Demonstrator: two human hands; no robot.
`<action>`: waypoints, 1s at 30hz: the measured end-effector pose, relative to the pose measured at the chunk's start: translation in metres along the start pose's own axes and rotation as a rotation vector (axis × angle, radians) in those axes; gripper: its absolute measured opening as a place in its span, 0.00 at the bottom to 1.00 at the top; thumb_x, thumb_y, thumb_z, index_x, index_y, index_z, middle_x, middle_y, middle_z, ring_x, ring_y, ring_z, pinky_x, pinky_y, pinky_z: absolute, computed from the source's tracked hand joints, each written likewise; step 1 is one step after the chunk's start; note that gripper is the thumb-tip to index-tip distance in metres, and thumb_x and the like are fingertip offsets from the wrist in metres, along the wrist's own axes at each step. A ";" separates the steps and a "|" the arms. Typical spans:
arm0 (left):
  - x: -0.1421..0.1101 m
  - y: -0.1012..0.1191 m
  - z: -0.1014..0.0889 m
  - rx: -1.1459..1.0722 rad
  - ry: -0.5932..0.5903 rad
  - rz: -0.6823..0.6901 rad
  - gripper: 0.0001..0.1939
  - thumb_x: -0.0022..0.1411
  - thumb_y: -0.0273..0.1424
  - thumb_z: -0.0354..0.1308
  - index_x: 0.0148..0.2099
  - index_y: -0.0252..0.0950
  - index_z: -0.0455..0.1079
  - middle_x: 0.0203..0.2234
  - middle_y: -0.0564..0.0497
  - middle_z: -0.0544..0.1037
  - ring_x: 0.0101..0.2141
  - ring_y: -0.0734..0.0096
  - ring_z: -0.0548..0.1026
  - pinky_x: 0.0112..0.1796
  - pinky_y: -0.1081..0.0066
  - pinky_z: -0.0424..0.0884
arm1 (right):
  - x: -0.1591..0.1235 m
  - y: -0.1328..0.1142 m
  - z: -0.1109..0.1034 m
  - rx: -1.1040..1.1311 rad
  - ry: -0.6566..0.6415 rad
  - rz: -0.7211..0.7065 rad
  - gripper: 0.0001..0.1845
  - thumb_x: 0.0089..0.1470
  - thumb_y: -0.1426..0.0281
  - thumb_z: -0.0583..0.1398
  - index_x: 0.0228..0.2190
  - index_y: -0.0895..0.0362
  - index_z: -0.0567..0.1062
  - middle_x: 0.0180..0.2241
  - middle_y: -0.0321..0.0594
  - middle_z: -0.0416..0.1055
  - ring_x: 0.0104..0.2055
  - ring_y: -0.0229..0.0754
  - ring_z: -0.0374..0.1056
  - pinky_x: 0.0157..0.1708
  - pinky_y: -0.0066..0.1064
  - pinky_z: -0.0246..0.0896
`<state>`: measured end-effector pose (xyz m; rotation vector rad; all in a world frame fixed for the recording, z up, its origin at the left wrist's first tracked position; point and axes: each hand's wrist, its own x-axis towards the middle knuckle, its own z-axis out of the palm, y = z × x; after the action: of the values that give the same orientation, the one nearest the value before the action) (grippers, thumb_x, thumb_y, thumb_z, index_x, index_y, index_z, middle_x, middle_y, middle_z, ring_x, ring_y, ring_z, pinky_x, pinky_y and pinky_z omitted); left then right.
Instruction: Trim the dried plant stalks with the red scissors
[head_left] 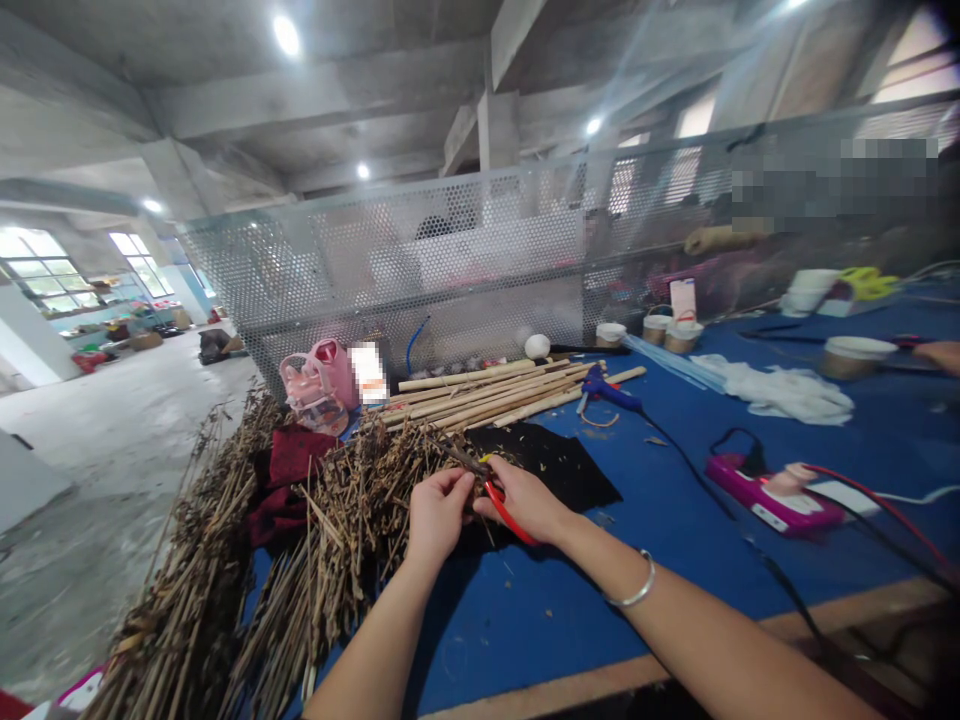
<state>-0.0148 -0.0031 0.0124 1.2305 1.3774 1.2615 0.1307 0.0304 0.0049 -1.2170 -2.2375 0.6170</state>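
My right hand (525, 497) is wrapped round a pair of red-handled shears (511, 516) with a bit of yellow near the joint. Close beside it, my left hand (437, 515) pinches what looks like a dried stem, mostly hidden by the fingers. The two hands almost meet over a black cloth (559, 462). To their left lies a heap of dried plant stems (352, 500) with curled brown heads, spilling over the table's front edge.
Behind the hands lies a bundle of pale sticks (495, 395). A blue glue gun (609, 390) trails its cord rightward to a purple power strip (776, 497). White gloves (787, 385), tubs (857, 357) and a pink bag (319, 375) stand about. A perforated metal screen (390, 270) closes the back.
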 end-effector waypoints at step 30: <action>0.002 -0.004 -0.003 -0.040 0.027 0.062 0.17 0.51 0.40 0.56 0.35 0.31 0.73 0.17 0.53 0.69 0.16 0.80 0.62 0.16 0.79 0.60 | 0.001 -0.003 -0.008 -0.041 -0.037 0.065 0.19 0.44 0.53 0.58 0.29 0.56 0.67 0.24 0.35 0.67 0.24 0.35 0.60 0.23 0.24 0.48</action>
<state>-0.0186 -0.0012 0.0091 1.2406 1.3358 1.3472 0.1330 0.0308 0.0128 -1.3129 -2.2594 0.6258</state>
